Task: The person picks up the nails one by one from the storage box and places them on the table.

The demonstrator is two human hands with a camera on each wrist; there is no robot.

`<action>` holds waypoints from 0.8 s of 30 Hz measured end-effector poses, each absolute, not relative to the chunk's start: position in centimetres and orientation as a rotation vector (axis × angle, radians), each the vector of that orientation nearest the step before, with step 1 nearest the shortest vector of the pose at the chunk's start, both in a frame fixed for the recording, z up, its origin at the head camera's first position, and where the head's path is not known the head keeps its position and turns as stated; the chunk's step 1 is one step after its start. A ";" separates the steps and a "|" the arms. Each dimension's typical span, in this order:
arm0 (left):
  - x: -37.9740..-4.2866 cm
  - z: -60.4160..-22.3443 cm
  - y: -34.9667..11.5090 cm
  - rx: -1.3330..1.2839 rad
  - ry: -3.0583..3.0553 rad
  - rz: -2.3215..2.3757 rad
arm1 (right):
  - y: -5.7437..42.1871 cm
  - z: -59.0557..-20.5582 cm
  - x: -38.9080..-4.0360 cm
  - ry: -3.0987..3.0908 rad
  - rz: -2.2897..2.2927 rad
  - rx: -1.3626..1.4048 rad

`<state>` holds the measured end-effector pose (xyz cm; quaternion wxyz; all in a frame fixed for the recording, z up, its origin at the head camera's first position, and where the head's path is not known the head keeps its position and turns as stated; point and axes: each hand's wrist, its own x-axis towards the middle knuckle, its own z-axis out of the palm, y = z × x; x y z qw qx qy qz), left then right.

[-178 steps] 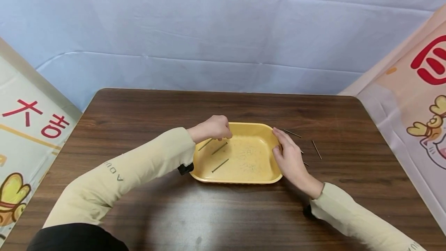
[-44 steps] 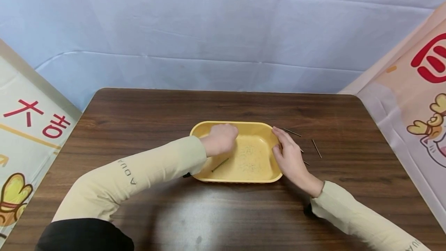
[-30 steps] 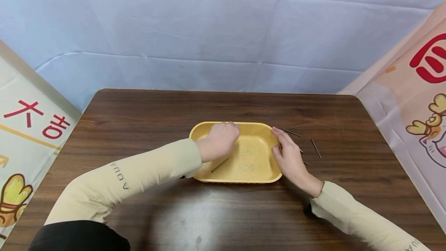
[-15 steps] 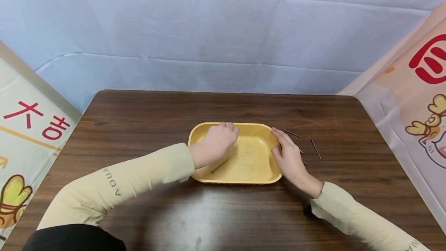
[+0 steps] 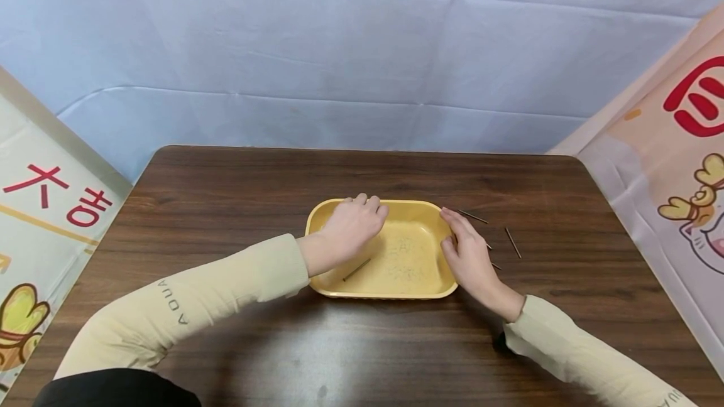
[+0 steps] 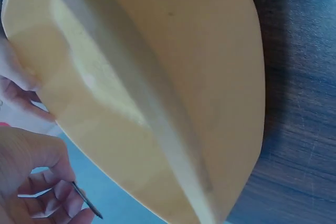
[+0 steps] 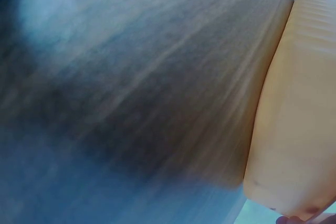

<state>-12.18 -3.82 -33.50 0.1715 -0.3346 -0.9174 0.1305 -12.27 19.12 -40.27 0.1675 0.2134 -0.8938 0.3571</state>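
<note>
A yellow plastic tray (image 5: 407, 206) sits in the middle of the table. My left hand (image 5: 352, 225) is over its left half, and in the left wrist view the thumb and fingertips pinch a dark nail (image 6: 87, 201), with the other fingers loosely curled. Below that hand, another nail (image 5: 357, 269) lies slantwise on the tray floor. My right hand (image 5: 471, 256) holds the tray's right end, with the fingers along the rim and the thumb at its inner edge. Its fingertips (image 7: 291, 220) just show at the tray's rim in the right wrist view.
Several nails (image 5: 513, 242) lie loose on the brown wooden table (image 5: 396, 357) to the right of the tray, some partly hidden behind the right hand. A pale blue cloth (image 5: 362, 49) hangs behind the table, and printed banners (image 5: 673, 143) flank both sides.
Six seconds ago three nails showed inside the tray; now one shows. Over the last second my left hand has drawn slightly left and turned, its fingers spreading. The right hand stays put.
</note>
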 end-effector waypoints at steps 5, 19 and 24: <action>-12.3 -33.6 -4.2 -0.956 -2.537 0.401 | 19.1 -40.2 -12.3 -2.526 1.022 0.606; -12.5 -33.2 -5.0 -0.943 -2.430 0.419 | 19.0 -40.1 -12.2 -2.533 1.026 0.597; -12.6 -32.9 -5.1 -0.937 -2.425 0.429 | 19.1 -40.1 -12.3 -2.533 1.024 0.600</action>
